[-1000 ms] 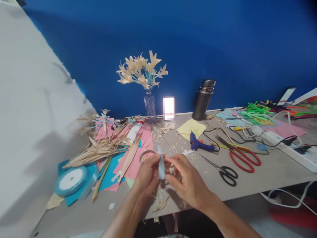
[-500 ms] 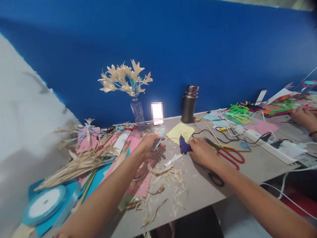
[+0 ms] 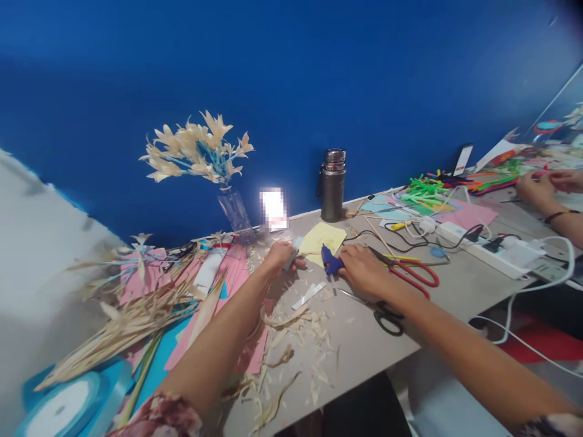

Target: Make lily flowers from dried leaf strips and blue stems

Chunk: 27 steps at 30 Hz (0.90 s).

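Observation:
My left hand [image 3: 279, 260] is closed on a small light-blue strip [image 3: 290, 260], partly hidden by the fingers. My right hand [image 3: 364, 272] is wrapped round the handle of a blue glue gun [image 3: 332, 262]. The gun's nozzle lies over a yellow sheet of paper [image 3: 314, 238], pointing away from me. A short white strip [image 3: 310, 295] lies on the table between my hands. Beneath my right wrist is a pair of black-handled scissors [image 3: 389, 323]. Red-handled scissors [image 3: 416, 273] lie just right of that hand.
Cream flowers [image 3: 195, 145] stand in a clear bottle [image 3: 234, 212] beside a dark flask [image 3: 333, 188]. Dried husks [image 3: 122, 328] and a blue ribbon roll [image 3: 64, 406] lie left. A power strip [image 3: 483, 249] and cords lie right. Another person's hands [image 3: 540, 188] work at far right.
The view has turned slightly right. My left hand has come closer to the yellow paper with the light-blue strip. My right hand still grips the glue gun.

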### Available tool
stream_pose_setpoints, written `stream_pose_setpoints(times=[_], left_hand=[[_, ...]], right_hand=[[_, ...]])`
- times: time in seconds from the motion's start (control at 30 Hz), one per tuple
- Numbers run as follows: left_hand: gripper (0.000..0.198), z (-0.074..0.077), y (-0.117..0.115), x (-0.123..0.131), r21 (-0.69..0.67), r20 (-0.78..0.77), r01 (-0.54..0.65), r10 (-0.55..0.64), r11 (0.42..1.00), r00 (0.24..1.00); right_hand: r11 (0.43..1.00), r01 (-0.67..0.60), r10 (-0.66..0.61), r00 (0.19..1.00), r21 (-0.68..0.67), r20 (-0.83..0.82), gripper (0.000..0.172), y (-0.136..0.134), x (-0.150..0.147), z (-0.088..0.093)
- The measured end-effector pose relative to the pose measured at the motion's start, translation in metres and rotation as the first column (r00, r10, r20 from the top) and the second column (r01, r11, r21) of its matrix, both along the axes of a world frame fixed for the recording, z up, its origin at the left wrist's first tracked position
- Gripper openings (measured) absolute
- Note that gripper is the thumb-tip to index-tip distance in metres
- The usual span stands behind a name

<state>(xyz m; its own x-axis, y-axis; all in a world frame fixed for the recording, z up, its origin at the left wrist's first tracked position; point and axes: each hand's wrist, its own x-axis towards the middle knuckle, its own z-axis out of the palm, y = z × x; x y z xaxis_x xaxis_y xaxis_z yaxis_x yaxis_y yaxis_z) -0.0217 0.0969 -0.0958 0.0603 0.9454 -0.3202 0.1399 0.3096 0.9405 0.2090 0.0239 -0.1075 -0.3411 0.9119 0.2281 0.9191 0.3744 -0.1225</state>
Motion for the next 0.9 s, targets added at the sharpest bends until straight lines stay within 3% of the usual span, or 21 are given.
stream_pose_setpoints(times=[0.07,0.13,0.2,0.27,0.3,0.33,0.53,0.73,0.9], left_hand=[[0.012,0.0,0.001,0.0,0.0,-0.008,0.009,-0.009,1.0,1.0],[0.011,0.003,0.001,0.0,0.006,-0.012,0.017,-0.017,1.0,1.0],[0.01,0.01,-0.001,-0.001,0.029,-0.008,0.016,-0.016,0.999,1.0],[0.008,0.019,-0.008,-0.004,0.069,0.005,0.004,-0.004,0.998,1.0],[0.008,0.024,-0.013,-0.005,0.091,0.013,-0.003,0.002,0.996,1.0],[0.007,0.029,-0.02,-0.006,0.114,0.019,-0.008,0.006,0.993,1.0],[0.014,0.042,-0.058,-0.012,0.214,-0.026,-0.011,0.017,0.977,1.0],[0.022,0.045,-0.059,-0.021,0.228,-0.053,-0.013,0.026,0.974,0.998],[0.02,0.049,-0.062,-0.022,0.217,-0.017,0.011,-0.007,0.976,1.0]], right_hand=[[0.999,0.021,-0.028,0.982,-0.042,-0.186,0.021,0.003,0.015,0.005],[0.989,0.008,-0.083,0.853,-0.148,-0.514,0.025,0.005,0.03,0.013],[0.969,-0.08,-0.158,0.529,-0.234,-0.834,0.033,0.003,0.039,0.021],[0.95,-0.191,-0.213,0.176,-0.245,-0.961,0.041,-0.004,0.038,0.028],[0.944,-0.234,-0.224,0.063,-0.233,-0.972,0.042,-0.008,0.035,0.031],[0.933,-0.278,-0.234,0.012,-0.228,-0.972,0.042,-0.013,0.029,0.032],[0.866,-0.442,-0.237,0.051,-0.234,-0.97,0.038,-0.044,-0.013,0.027],[0.899,-0.423,-0.059,0.135,-0.112,-0.989,0.043,-0.06,-0.034,0.014],[0.902,-0.4,-0.063,0.248,-0.161,-0.967,0.046,-0.06,-0.042,0.001]])
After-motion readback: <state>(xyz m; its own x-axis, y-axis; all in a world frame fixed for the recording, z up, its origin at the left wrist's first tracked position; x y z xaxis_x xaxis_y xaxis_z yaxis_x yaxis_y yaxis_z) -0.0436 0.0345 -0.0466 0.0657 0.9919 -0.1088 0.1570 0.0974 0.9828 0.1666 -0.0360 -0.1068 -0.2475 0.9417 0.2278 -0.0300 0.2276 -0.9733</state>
